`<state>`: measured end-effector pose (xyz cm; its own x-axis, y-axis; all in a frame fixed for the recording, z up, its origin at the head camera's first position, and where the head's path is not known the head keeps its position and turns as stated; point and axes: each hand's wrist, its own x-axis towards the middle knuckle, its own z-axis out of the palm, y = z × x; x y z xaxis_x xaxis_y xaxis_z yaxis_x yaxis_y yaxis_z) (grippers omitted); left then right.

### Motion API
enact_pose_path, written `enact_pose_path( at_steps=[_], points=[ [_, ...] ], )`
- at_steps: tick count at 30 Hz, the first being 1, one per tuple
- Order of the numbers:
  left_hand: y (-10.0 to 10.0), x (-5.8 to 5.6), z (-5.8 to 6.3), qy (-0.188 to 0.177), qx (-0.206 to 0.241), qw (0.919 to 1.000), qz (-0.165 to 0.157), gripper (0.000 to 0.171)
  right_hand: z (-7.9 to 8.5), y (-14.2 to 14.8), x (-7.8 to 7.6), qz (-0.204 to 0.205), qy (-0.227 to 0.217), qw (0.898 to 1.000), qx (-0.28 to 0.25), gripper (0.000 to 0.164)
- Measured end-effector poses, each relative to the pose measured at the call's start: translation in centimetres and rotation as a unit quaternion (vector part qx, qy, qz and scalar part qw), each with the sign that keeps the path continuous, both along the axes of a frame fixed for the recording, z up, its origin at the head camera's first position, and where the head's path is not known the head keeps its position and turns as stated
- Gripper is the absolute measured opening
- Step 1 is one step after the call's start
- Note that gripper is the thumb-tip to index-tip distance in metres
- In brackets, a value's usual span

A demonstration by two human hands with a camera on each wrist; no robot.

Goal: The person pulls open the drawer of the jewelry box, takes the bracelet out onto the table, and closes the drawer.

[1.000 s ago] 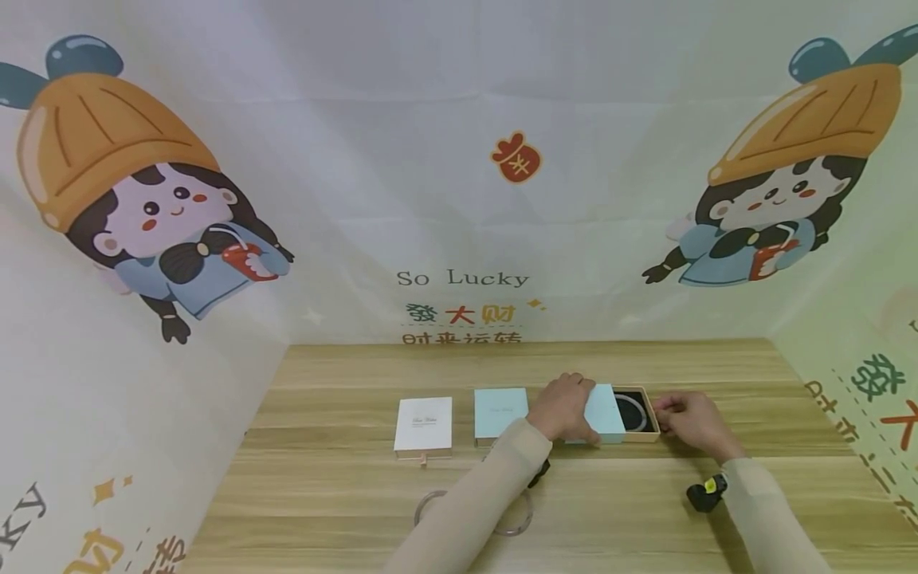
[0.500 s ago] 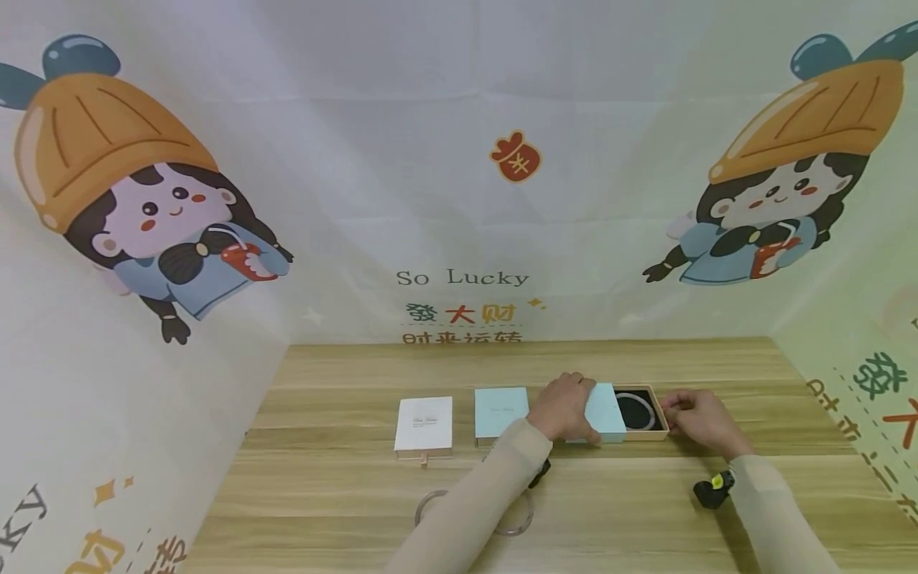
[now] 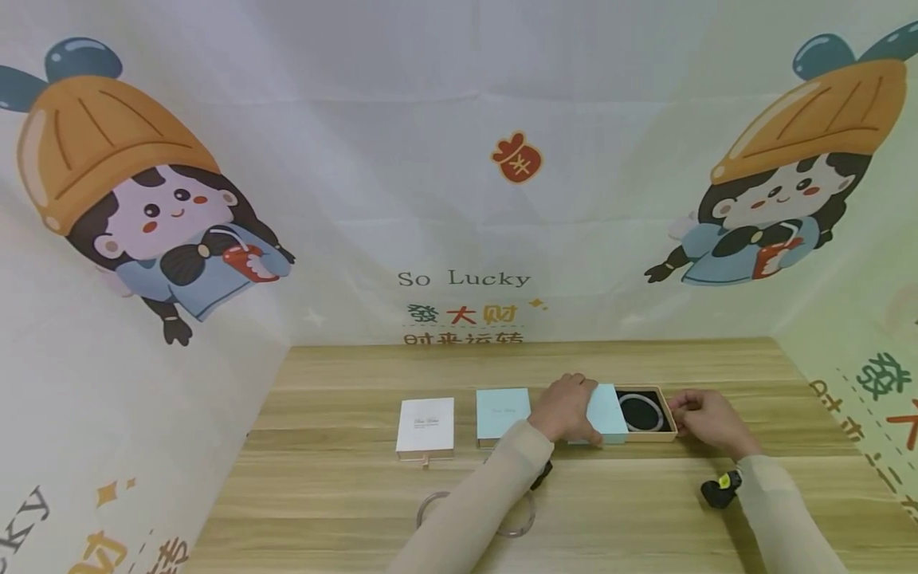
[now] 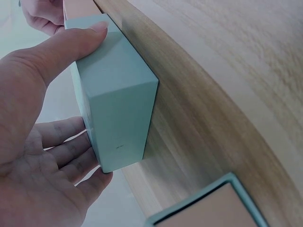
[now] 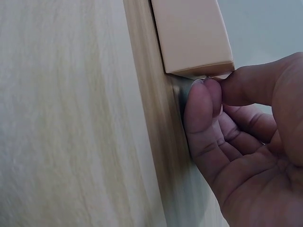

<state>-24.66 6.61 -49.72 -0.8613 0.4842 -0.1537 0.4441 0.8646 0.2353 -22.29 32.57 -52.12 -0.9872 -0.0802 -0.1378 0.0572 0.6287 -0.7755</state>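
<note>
My left hand [image 3: 566,408] grips the light blue sleeve [image 3: 608,413] of a drawer box on the table. In the left wrist view, the thumb lies along one side of the sleeve and the fingers spread over its broad face. Out of its right end stands a tan drawer [image 3: 651,437] with a black lining and a pale bangle [image 3: 659,405] lying inside. My right hand [image 3: 710,421] pinches with thumb and fingertips at the drawer's outer end. In the right wrist view the fingertips meet close under the drawer's end [image 5: 199,42]; what they pinch is hidden between them.
Left of the held box stand another light blue box [image 3: 500,410] and a white box [image 3: 425,422] with a small tab. Nearer the front, a bangle [image 3: 425,504] and another bangle arc [image 3: 531,518] show on either side of my left forearm. Printed cloth [image 3: 358,239] walls the table.
My right hand has moved right, and the drawer has slid farther out of the sleeve, showing the whole bangle. The left hand has stayed on the sleeve.
</note>
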Motion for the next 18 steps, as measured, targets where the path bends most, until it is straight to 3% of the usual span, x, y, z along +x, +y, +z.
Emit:
enact_pose_path(
  at_steps=[18],
  points=[
    [0.14, 0.01, -0.08, 0.002, 0.008, 1.0, 0.002, 0.096, -0.38, 0.82, 0.14, 0.009, -0.018, 1.0, -0.01, 0.028]
  ],
)
